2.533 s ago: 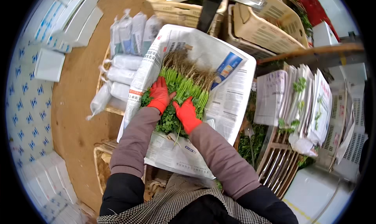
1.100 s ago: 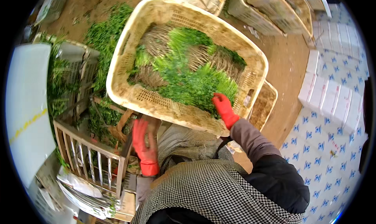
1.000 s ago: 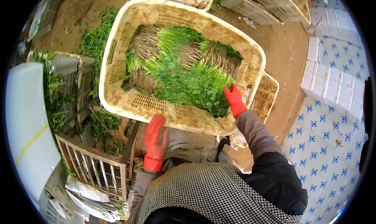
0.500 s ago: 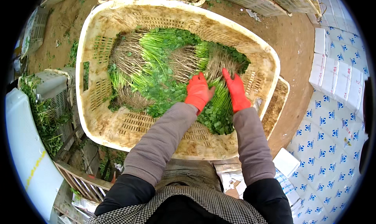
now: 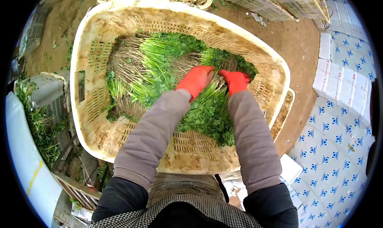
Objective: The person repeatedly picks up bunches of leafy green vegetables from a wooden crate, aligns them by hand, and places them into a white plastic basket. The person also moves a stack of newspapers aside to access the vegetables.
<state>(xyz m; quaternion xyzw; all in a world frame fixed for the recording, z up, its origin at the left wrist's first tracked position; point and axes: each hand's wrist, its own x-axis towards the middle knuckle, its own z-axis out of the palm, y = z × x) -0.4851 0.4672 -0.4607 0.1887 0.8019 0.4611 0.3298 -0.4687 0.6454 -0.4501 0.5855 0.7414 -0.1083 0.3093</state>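
Bunches of coriander, with green leaves and stems and pale brown roots, lie in a big cream plastic basket stained with dirt. My left hand, in a red rubber glove, is closed at the root end of the front right bunch. Facing it from the right, my right hand in a matching glove has its fingers curled on the same stems and roots. Both hands partly cover what they grip. The leaves of this bunch spread toward me, between my forearms.
Stacked white boxes and patterned sheeting are on the right. Crates with loose greens stand at the left, beside a pale blue-white panel. More crates sit beyond the basket on the brown floor.
My hands have moved up the bunch to its root end, and their spread fingers have closed in. The basket appears slightly larger and lower in the view.
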